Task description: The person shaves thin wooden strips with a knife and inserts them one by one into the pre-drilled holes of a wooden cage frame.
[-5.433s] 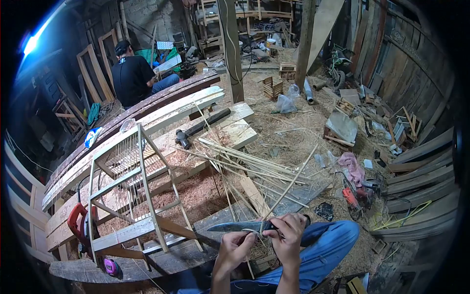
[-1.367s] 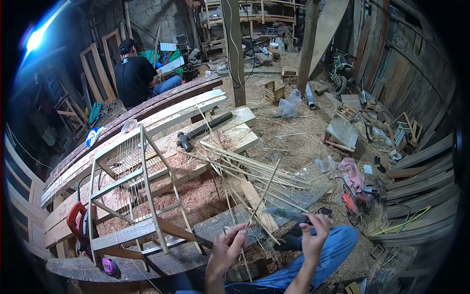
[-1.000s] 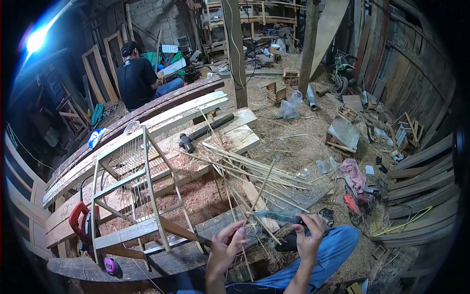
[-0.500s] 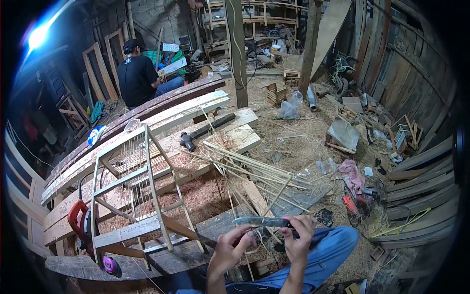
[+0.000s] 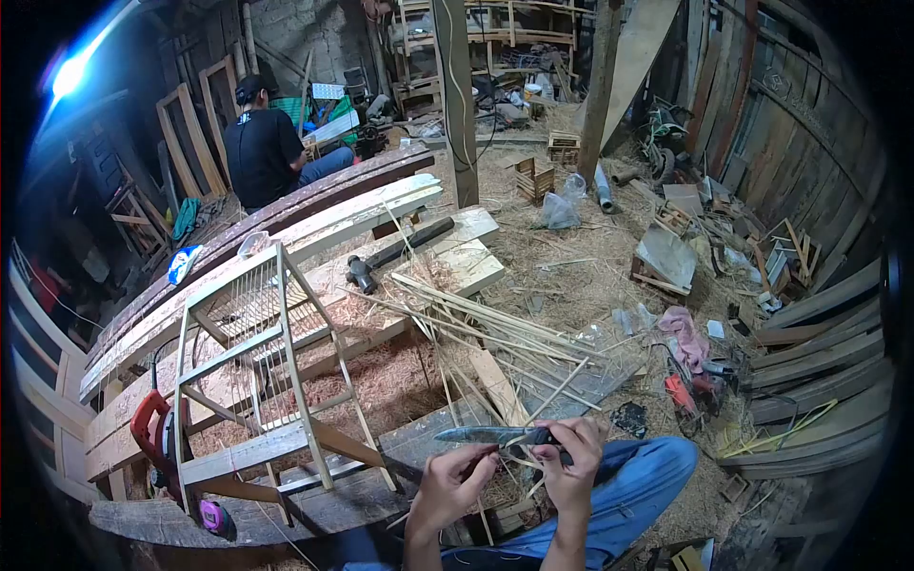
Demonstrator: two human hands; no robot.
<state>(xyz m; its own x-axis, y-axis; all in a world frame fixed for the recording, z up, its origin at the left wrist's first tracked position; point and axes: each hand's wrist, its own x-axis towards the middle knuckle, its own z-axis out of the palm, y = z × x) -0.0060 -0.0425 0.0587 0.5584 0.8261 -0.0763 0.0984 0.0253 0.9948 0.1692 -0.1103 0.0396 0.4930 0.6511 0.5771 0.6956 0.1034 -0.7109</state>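
Note:
My right hand point(image 5: 576, 462) is closed around the dark handle of a knife point(image 5: 476, 434), its blade pointing left over my left hand. Fingers pinched, my left hand point(image 5: 455, 487) grips a thin bamboo strip point(image 5: 514, 442) that lies against the blade near the handle. Just beyond my hands, many loose pale bamboo strips point(image 5: 476, 309) spread over the planks. A wooden frame with thin parallel rods point(image 5: 257, 362) stands to the left.
A hammer point(image 5: 362, 274) lies on the boards point(image 5: 466, 262). At left are a red power tool point(image 5: 150, 428) and a purple tape measure point(image 5: 213, 517). Another person point(image 5: 267, 147) sits beyond the planks. Another red tool point(image 5: 680, 390) lies right, near a post-strewn floor point(image 5: 552, 257).
The knife has shifted left across the bamboo strip, its blade now reaching farther past my left hand. My right hand has moved slightly left and tilted with it.

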